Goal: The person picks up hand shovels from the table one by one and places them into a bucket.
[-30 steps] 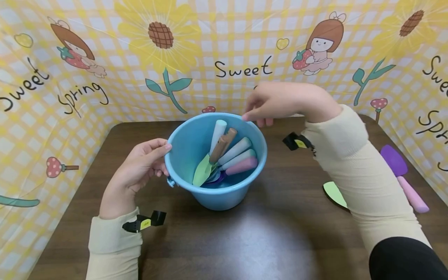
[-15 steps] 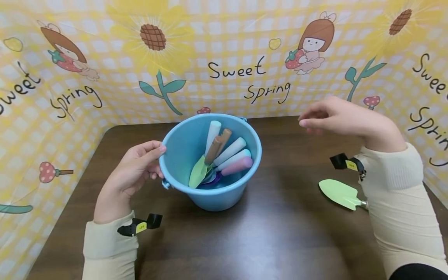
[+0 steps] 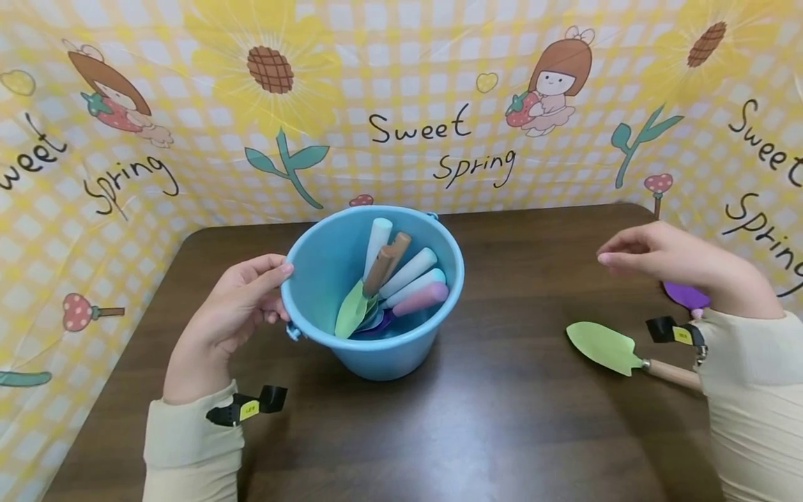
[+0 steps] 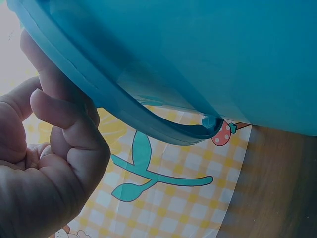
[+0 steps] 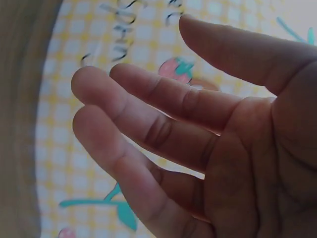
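My left hand (image 3: 235,307) pinches the left rim of a light blue bucket (image 3: 389,359), thumb on the edge. In the left wrist view, fingers (image 4: 74,119) curl beneath the rim beside the bucket's handle (image 4: 166,131). Inside stand several small garden tools: brown handles (image 3: 379,272), pale blue handles (image 3: 408,272), a pink handle (image 3: 422,300) and a green blade (image 3: 351,312). Their lower ends are partly hidden. Over the table's right side hovers my right hand (image 3: 684,261), holding nothing; the right wrist view has its fingers (image 5: 163,134) relaxed and the thumb apart.
A green trowel (image 3: 602,346) with a wooden handle lies on the brown table (image 3: 502,418) at right. Behind it, a purple tool blade (image 3: 686,295) is partly covered by the right arm. A yellow checked cloth (image 3: 401,70) hangs around the table's back and sides.
My right hand has moved from the bucket's far rim to the right and down, above the tools there. The left hand keeps its grip on the bucket; the view has shifted slightly.
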### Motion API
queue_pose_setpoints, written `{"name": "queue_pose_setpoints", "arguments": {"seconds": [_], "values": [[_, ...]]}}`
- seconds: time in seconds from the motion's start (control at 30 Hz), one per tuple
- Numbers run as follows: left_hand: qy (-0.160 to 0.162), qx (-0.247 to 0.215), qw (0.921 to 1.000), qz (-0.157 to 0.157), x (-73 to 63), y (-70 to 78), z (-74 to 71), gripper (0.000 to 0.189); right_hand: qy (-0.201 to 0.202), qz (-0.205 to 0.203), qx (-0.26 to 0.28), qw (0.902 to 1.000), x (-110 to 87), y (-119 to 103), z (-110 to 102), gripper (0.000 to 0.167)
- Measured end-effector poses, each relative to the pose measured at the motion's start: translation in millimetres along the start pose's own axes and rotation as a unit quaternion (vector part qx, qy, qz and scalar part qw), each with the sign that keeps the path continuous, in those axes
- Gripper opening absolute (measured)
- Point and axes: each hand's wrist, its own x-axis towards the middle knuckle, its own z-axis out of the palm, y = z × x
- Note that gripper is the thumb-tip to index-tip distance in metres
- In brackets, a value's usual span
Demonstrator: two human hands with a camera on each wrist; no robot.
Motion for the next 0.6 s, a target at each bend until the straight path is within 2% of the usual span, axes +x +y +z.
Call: {"name": "queue_pose_setpoints", "arguments": {"seconds": [0.2, 0.37, 0.5, 0.6], "values": [[-0.002, 0.000, 1.0000, 0.007, 2.6, 1.9, 0.9, 0.012, -0.010, 0.023, -0.026, 0.9993, -13.4, 32, 4, 0.027], [0.004, -0.002, 1.0000, 0.004, 1.2, 2.9, -0.2, 0.011, -0.023, -0.009, -0.003, 0.9997, -19.9, 61, 17, 0.014], [0.003, -0.004, 1.0000, 0.004, 1.5, 2.9, -0.3, 0.011, -0.065, -0.050, 0.028, 0.9962, -26.2, 84, 28, 0.010], [0.003, -0.006, 1.0000, 0.004, 2.6, 2.7, 0.4, 0.012, -0.110, -0.061, 0.035, 0.9914, -31.4, 97, 33, 0.012]]}}
